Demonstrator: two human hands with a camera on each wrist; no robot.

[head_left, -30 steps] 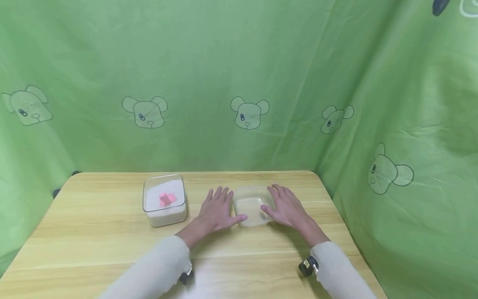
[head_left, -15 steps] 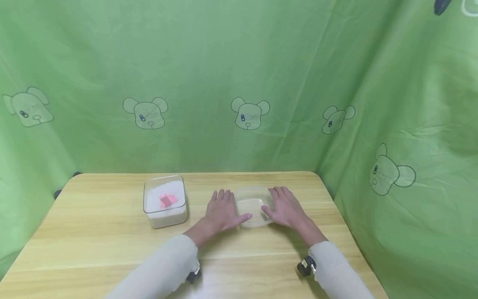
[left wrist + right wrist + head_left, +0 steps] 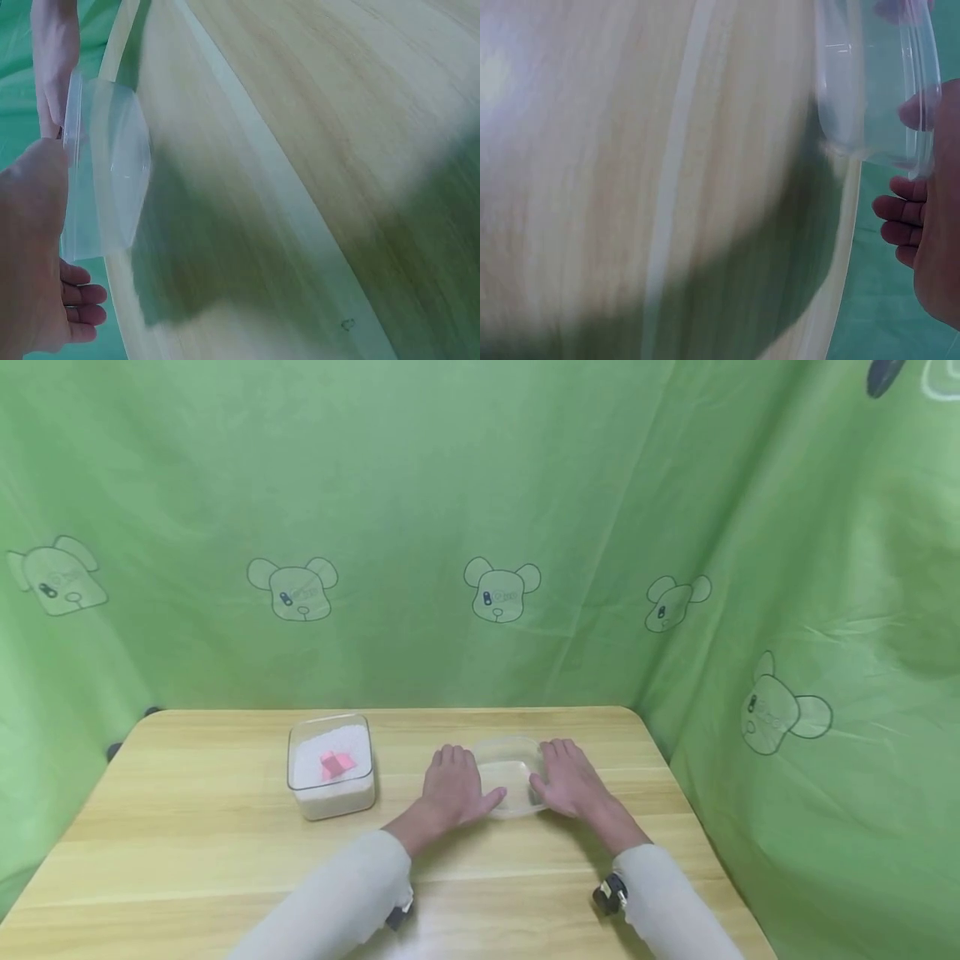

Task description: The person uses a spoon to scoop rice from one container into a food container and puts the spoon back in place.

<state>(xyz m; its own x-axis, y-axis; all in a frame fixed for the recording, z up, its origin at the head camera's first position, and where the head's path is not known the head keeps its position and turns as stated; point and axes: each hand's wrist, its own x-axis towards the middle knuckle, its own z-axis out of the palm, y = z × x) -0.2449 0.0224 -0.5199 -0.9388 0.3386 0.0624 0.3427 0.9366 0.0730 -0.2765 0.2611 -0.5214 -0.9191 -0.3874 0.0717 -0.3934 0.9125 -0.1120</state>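
Observation:
A clear plastic tub (image 3: pixel 510 777) stands on the table between the two hands. My left hand (image 3: pixel 456 787) holds its left side, thumb over the near rim and fingers bent down outside the wall. On the opposite side, my right hand (image 3: pixel 573 782) grips the tub, its thumb inside the rim. In the left wrist view the fingers (image 3: pixel 84 294) curl beside the end of the tub (image 3: pixel 120 169). Through the clear wall in the right wrist view shows the thumb, with the curled fingers (image 3: pixel 900 210) below the rim.
Left of the hands stands a clear square container (image 3: pixel 337 802) with white granular material, a small pink object (image 3: pixel 337 765) lying on top. The wooden table (image 3: pixel 187 860) ends at a green curtain (image 3: pixel 390 652) behind and to the right.
My left hand has moved right up to the tub, and its fingers have bent down around the side. My right hand has shifted only slightly. The tub stays in place.

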